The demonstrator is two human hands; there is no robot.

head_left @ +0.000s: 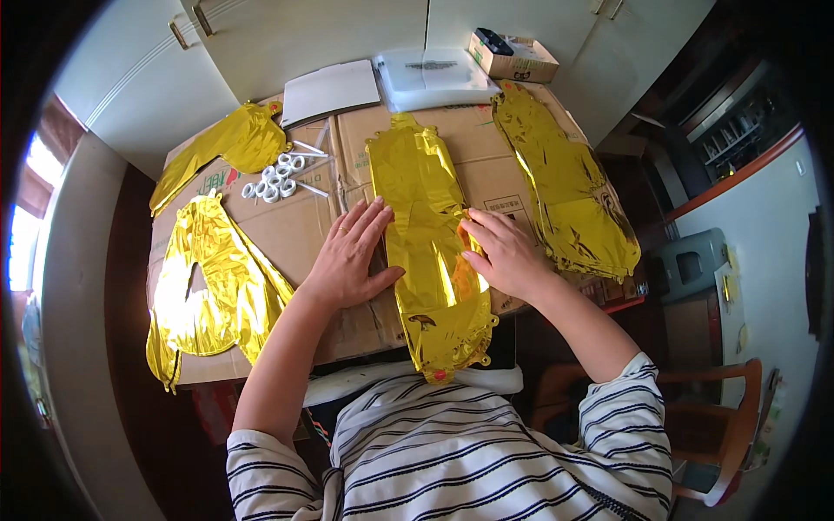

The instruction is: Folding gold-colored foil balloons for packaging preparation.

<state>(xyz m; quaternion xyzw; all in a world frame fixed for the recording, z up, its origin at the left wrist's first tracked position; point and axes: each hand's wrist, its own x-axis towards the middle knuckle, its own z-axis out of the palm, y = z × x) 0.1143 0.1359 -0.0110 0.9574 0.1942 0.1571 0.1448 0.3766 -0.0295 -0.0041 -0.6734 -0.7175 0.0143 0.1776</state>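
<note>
A flat gold foil balloon [421, 187] lies lengthwise in front of me on the cardboard-covered table, its near end hanging past the edge. My left hand [352, 256] rests open along its left side, fingers stretched and thumb at the foil's rim. On the right side, my right hand [508, 252] has its fingertips and thumb on the foil, spaced apart and slightly bent. Another flat gold foil balloon [569, 187] is at the right. At the left lie a looped gold foil balloon [213, 278] and, behind it, a curved gold foil balloon [230, 143].
Small white rolls [272, 184] and thin white sticks [308, 149] sit between the left balloons and the middle one. Along the back are a white flat stack [330, 91], clear plastic bags [434, 82] and a box [512, 65]. A wooden chair [730, 434] stands at right.
</note>
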